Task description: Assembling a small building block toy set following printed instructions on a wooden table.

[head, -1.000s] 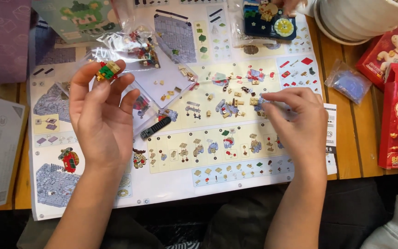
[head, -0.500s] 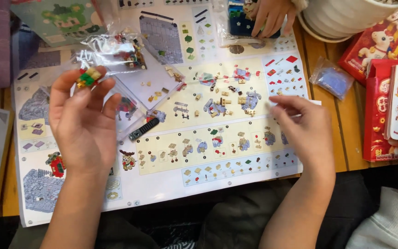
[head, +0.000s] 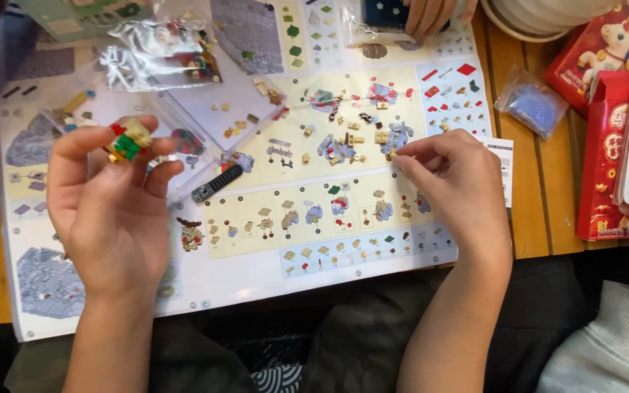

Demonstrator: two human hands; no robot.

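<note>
The left hand (head: 114, 211) is raised above the instruction sheet (head: 256, 269), palm toward the camera, its thumb and fingertips closed around a small brick assembly (head: 129, 140) of red, green and tan pieces held at the top of the hand. The right hand (head: 456, 189) lies low on the sheet's middle, thumb and forefinger pinched together at a tiny tan brick (head: 391, 154); whether the piece is lifted or only touched is hard to tell at this size. Loose tan and grey bricks (head: 351, 142) lie scattered just left of those fingertips. A black brick separator tool (head: 217, 183) rests on the sheet between the two hands, nearer the left. A clear plastic bag of pieces (head: 158, 54) sits above the left hand. Another person's hand (head: 431, 13) reaches in at the top edge, and red cartons (head: 620, 145) stand on the wooden table (head: 540, 211) to the right.
</note>
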